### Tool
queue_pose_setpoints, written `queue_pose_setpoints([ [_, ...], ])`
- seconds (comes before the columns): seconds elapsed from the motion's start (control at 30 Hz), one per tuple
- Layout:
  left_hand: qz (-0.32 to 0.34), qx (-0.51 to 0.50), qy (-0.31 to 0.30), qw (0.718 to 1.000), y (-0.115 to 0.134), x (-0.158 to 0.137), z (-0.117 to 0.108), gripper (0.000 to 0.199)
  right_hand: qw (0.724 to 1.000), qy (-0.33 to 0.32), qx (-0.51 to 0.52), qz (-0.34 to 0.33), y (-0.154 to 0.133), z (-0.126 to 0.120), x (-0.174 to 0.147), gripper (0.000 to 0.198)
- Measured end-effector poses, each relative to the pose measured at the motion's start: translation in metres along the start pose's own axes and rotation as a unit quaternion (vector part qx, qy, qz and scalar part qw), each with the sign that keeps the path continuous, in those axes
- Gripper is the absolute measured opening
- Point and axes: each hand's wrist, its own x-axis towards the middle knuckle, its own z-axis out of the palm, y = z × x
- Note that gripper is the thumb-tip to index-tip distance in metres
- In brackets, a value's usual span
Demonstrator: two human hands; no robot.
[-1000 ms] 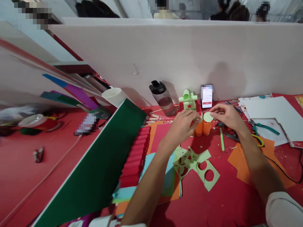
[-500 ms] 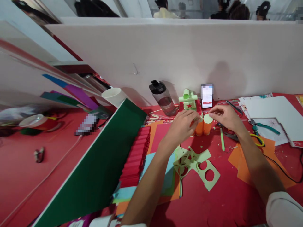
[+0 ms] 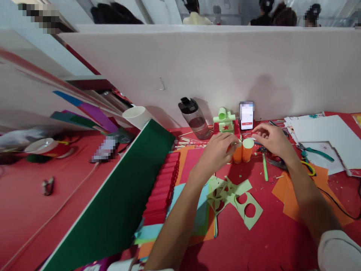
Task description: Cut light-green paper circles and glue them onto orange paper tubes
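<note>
Several small orange paper cylinders stand together on the red table; the right one has a pale green top and shows in full. My left hand is curled over the cylinders on the left, its fingertips against the upper part of the middle cylinder. Just right of the group, my right hand is apart from the cylinders with thumb and fingers pinched together; whatever is between them is too small to name. A pale green paper model with a red star is behind my left hand.
A dark-lidded bottle and a phone stand by the white partition. A green board slants up on the left. Pale green paper offcuts, teal-handled pliers and orange sheets lie around.
My right hand has drawn back slightly to the right, off the green top of the right cylinder. My left hand stays on the cylinders.
</note>
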Motion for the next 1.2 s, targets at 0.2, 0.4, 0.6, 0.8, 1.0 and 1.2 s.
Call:
queue_pose_setpoints([
  [0.2, 0.002, 0.004, -0.003, 1.0, -0.002, -0.001, 0.001, 0.014, 0.997, -0.056, -0.002, -0.046, 0.012, -0.018, -0.002, 0.027],
  [0.4, 0.015, 0.006, 0.004, 1.0, -0.004, -0.002, 0.002, 0.015, 0.976, -0.138, -0.03, -0.164, 0.025, -0.028, -0.001, 0.025],
  [0.6, 0.013, 0.011, -0.002, 1.0, -0.002, -0.002, 0.0, 0.016, 0.967, -0.16, -0.033, -0.196, 0.035, -0.025, 0.002, 0.019],
  [0.8, 0.008, 0.008, -0.008, 1.0, -0.001, -0.002, -0.001, 0.016, 0.967, -0.161, -0.04, -0.194, 0.037, -0.025, 0.003, 0.018],
  [1.0, 0.006, 0.007, -0.01, 1.0, -0.001, -0.002, -0.002, 0.017, 0.966, -0.157, -0.045, -0.199, 0.037, -0.025, 0.003, 0.021],
  [1.2, 0.002, 0.004, -0.005, 1.0, -0.001, -0.002, 0.0, 0.016, 0.966, -0.157, -0.043, -0.202, 0.037, -0.025, 0.003, 0.024],
])
